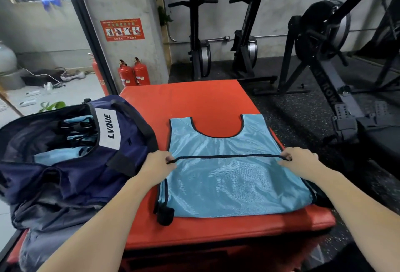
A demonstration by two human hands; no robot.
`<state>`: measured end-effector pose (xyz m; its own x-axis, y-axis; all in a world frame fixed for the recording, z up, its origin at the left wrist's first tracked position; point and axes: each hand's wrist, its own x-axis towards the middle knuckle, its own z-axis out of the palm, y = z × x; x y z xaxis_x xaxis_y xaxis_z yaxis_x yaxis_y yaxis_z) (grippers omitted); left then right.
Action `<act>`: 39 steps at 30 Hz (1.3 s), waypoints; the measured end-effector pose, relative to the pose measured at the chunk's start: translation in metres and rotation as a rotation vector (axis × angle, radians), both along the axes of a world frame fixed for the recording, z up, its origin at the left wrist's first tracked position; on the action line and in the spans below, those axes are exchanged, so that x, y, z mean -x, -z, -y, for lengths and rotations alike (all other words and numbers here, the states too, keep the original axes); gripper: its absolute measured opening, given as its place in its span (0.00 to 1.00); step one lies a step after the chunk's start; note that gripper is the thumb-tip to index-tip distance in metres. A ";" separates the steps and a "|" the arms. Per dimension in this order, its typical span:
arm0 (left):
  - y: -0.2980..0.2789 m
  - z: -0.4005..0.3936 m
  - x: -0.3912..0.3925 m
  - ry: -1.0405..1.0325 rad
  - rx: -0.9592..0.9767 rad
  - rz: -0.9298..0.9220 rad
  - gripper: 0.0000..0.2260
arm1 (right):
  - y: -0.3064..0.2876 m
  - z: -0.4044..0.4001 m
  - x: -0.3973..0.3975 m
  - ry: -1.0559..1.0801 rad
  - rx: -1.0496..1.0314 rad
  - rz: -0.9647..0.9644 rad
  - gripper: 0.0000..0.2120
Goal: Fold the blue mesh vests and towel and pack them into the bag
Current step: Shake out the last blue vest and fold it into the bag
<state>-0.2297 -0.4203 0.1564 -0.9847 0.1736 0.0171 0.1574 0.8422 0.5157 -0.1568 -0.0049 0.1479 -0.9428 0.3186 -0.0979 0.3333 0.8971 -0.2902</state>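
A light blue mesh vest (233, 180) with black trim lies flat on the red padded platform (194, 100), neck opening pointing away from me. Its near hem is folded up to mid-body, forming a black edge line across it. My left hand (157, 164) pinches the left end of that edge and my right hand (299, 161) pinches the right end. A black strap end hangs at the vest's near left corner. The open navy bag (121, 142) marked LVQUE sits at the left, with folded blue vests (56, 156) inside. I see no towel.
Grey fabric (43, 245) lies under the bag at the near left. Rowing machines (333, 59) stand on the dark floor to the right and behind. Two red fire extinguishers (134, 72) stand by the concrete pillar beyond the platform.
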 end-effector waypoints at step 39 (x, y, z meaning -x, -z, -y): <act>0.000 -0.031 0.076 -0.288 -0.187 -0.128 0.04 | 0.005 -0.012 0.081 0.116 0.369 -0.367 0.09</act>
